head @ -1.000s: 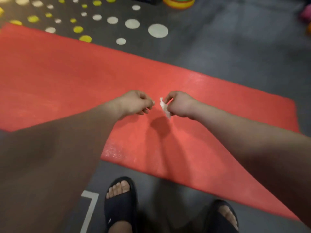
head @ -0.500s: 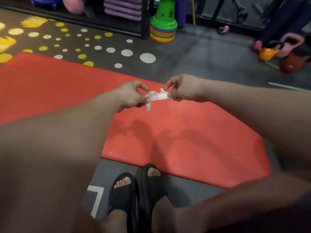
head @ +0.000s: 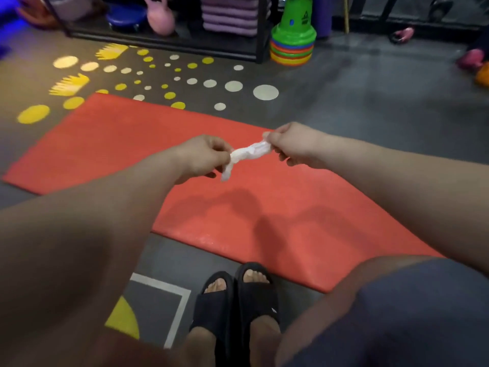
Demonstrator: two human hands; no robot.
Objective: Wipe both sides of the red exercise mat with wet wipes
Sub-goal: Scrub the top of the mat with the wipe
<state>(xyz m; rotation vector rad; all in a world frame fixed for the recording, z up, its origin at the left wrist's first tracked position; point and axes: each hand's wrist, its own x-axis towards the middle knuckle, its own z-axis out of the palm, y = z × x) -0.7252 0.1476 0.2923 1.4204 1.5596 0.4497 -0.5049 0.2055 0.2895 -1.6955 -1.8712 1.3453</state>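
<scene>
Left hand: the left hand (head: 202, 154) was curled, pinching one end of a crumpled white wet wipe (head: 247, 154); a loose tail of the wipe hung down just beside its fingers.
Right hand: the right hand (head: 293, 143) was curled too, pinching the other end between thumb and fingers.
Wet wipe: bunched into a twisted strip, stretched between both hands, held in the air above the mat.
Mat: the red exercise mat (head: 119, 144) lay flat on the dark grey floor (head: 370, 102), running from upper left to lower right.
Feet: two black slide sandals (head: 238, 300) stood together on the floor, just beside the mat's near edge.
Background: a stack of coloured cones (head: 292, 41) stood next to a black rack (head: 164, 43), beyond yellow and white floor dots (head: 232, 86).
</scene>
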